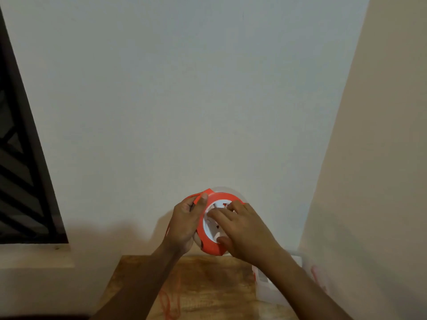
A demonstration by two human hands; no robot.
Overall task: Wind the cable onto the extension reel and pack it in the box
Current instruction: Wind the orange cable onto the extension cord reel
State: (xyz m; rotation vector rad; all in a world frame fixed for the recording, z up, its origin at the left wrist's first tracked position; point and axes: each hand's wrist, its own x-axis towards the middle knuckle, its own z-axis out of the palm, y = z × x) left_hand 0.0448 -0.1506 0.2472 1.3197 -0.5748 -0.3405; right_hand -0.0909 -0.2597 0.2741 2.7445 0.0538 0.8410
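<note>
You hold the extension reel point(213, 224) up in front of the pale wall point(184, 100), clear of the bench point(208, 285), near the lower middle of the head view. The reel is orange-red around the rim with a white round face turned toward you.

Your left hand point(187, 224) grips the reel from its 9 o'clock side. The thumb lies along the rim toward 11 o'clock, beside a folded-out orange handle or flap at the top edge. The remaining left fingers curl behind the reel and are hidden, so their exact spread cannot be told.

Your right hand point(242, 229) rests on the white face from the 3 o'clock side. Its fingers point(218, 214) lie fairly straight and close together across the face toward 10 o'clock, touching it. The right thumb point(225, 241) presses on the rim at about 5 o'clock of the reel. Whether the hand pinches any knob on the face cannot be told.

The orange cable point(169, 299) lies loose on the wooden bench at about 7 o'clock from the reel, in thin loops, blurred. A strand rises toward the reel behind your left wrist; its join to the reel is hidden.

The box point(277, 282), whitish and blurred, sits at the bench's right edge, at about 4 o'clock from the reel, partly covered by your right forearm. A dark window frame point(23, 158) stands at the left edge of the view.
</note>
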